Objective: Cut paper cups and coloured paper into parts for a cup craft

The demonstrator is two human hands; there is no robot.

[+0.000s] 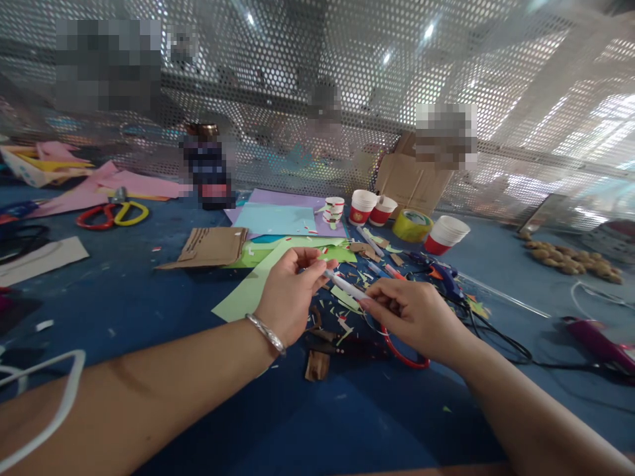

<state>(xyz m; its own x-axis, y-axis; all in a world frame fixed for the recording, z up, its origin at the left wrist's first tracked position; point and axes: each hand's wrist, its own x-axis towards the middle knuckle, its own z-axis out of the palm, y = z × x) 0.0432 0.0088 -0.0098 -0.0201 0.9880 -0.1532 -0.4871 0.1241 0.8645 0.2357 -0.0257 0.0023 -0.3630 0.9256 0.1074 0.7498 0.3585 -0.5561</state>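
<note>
Between my two hands is a thin white stick-like tool, perhaps a pen (347, 285), slanting down to the right. My right hand (409, 314) is closed round its lower end. At its upper tip, my left hand (294, 287) pinches with thumb and forefinger near a tiny red-and-white scrap (323, 251); what exactly the fingers grip is too small to tell. Below the hands lie dark-handled tools (342, 345), a red scissor handle (409, 360) and a brown cardboard piece (317, 365). Green paper (248, 291) spreads behind my left hand among paper scraps.
Paper cups (446, 235), yellow tape (411, 226) and a blue glue gun (449, 281) stand or lie behind my right hand. Corrugated cardboard (211, 246) and red-yellow scissors (113, 213) are at left. A purple glue gun (598, 340) with cords lies at right.
</note>
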